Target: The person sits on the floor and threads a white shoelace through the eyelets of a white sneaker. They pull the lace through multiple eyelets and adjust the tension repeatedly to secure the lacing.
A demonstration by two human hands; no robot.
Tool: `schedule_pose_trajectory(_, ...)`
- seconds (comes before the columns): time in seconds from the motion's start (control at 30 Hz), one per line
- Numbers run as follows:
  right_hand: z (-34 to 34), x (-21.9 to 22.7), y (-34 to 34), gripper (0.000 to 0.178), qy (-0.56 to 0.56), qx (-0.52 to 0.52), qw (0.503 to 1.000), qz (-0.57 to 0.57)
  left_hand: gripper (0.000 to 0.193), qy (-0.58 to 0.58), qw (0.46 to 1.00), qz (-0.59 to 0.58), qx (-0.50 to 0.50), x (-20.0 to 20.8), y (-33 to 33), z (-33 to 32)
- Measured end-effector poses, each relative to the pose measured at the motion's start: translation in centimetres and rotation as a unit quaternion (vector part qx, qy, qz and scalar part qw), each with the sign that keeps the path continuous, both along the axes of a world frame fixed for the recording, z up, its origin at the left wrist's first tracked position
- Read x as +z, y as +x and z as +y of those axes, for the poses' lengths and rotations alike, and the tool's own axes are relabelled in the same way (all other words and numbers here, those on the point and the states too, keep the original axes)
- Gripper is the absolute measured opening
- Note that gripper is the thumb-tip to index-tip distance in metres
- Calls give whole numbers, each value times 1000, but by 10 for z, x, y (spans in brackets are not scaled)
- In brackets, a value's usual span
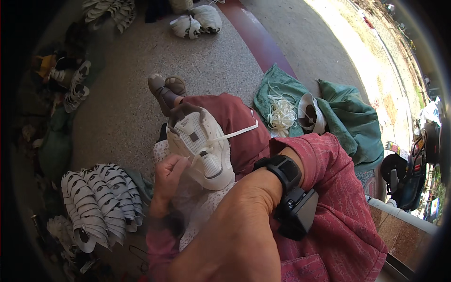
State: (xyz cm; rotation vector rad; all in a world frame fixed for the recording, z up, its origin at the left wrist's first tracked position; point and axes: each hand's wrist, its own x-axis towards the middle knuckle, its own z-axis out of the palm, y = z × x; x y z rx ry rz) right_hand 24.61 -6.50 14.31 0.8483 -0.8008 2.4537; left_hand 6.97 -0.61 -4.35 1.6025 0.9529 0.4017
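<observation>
A white shoe upper (193,136) with mesh panels and a grey lining rests on my lap. A flat white shoelace (237,133) is threaded through its eyelets, one end lying loose to the right over the dark red trousers. My left hand (170,176) is at the shoe's left side, its thumb and finger pinched together where the lace runs down to them. My right hand (230,235) is very close to the camera, reaching across from the right; its fingers are out of sight. A black strap with a box-shaped device (296,214) sits on the right wrist.
Nested stacks of white shoe uppers (96,199) lie at left, more uppers (197,22) at the far side. To the right, a bundle of white laces (282,113) and a single upper (311,115) rest on green cloth (352,122). My feet in brown shoes (164,89) stretch out ahead.
</observation>
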Motion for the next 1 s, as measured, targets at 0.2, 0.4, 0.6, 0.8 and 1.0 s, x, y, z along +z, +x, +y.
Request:
schedule_pose_trajectory(0.2,-1,-5,3,23,12,23,1000,-7,22,49,999,16,-5,7,4,0)
schedule_pose_trajectory(0.4,2,-38,51,22,250,-130,907,-314,23,90,996,-2,-11,8,1,-3)
schedule_pose_trajectory(0.6,-11,-117,72,20,519,-448,440,-580,22,110,994,-9,-7,10,1,-3)
schedule_pose_trajectory(0.8,-12,-130,59,26,580,-392,393,-596,22,229,972,57,11,11,9,-2)
schedule_pose_trajectory(1.0,0,-148,54,12,617,-410,416,-527,20,296,946,132,21,8,21,-8)
